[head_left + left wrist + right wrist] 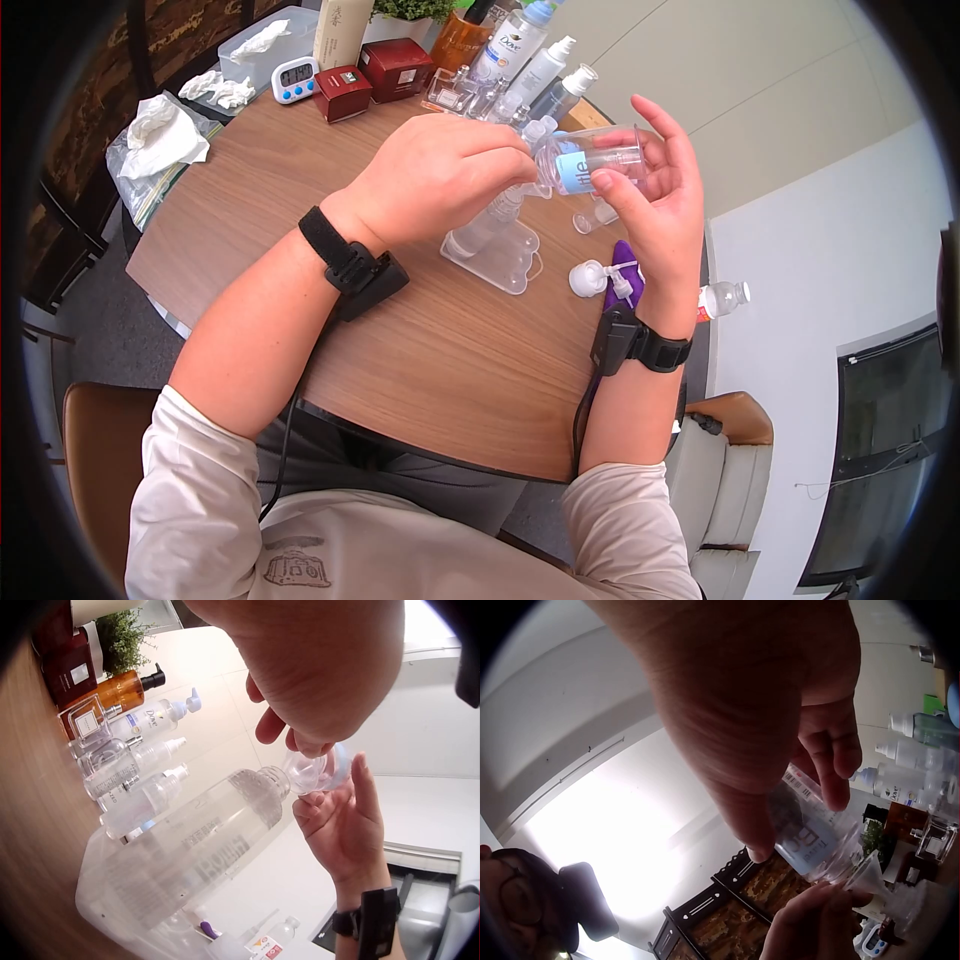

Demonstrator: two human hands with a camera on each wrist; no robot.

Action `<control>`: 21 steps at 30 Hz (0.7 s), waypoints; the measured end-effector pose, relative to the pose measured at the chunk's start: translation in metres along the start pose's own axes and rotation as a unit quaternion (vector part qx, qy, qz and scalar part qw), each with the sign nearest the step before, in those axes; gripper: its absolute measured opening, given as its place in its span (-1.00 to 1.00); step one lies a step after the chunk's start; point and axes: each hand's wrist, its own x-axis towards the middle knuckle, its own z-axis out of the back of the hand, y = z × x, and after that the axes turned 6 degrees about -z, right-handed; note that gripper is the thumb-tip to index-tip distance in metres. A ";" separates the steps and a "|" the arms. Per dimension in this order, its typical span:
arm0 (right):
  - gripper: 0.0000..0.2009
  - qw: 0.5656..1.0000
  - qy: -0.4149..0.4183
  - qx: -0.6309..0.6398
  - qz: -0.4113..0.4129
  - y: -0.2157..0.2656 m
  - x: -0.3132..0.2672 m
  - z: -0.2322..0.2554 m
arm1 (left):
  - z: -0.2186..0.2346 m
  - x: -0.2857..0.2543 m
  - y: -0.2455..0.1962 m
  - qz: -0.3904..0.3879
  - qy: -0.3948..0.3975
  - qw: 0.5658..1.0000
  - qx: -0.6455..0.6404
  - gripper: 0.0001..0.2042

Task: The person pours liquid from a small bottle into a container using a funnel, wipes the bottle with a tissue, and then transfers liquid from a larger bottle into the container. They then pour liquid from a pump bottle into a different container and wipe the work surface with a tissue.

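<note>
My right hand (662,195) holds a clear bottle with a light blue label (574,172), tipped on its side, between thumb and fingers. Right beside its end, my left hand (440,170) pinches the rim of a small clear funnel (868,877). Under the funnel, a larger clear bottle with printed text (210,847) has its threaded neck right at the funnel in the left wrist view. That bottle stands at a clear scalloped tray (515,265) on the table. My left hand hides part of the funnel in the head view.
A white pump head (588,279) lies near a purple item (624,262) on the right. Several pump bottles, a Dove bottle (510,45), perfume bottles and dark red boxes (395,68) line the back. A timer (295,80) and crumpled tissues (165,135) sit at the left.
</note>
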 end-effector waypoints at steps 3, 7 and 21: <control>-0.23 1.000 -0.008 0.025 -0.016 0.002 -0.001 0.000 | 0.000 0.000 0.000 0.000 0.002 1.000 0.001 -0.85; -0.25 1.000 -0.006 0.017 -0.016 0.003 -0.001 -0.001 | 0.000 0.000 0.000 -0.002 0.004 1.000 0.003 -0.85; -0.25 1.000 -0.019 0.016 -0.013 0.003 0.000 0.001 | 0.001 0.000 0.000 -0.001 0.003 1.000 -0.005 -0.84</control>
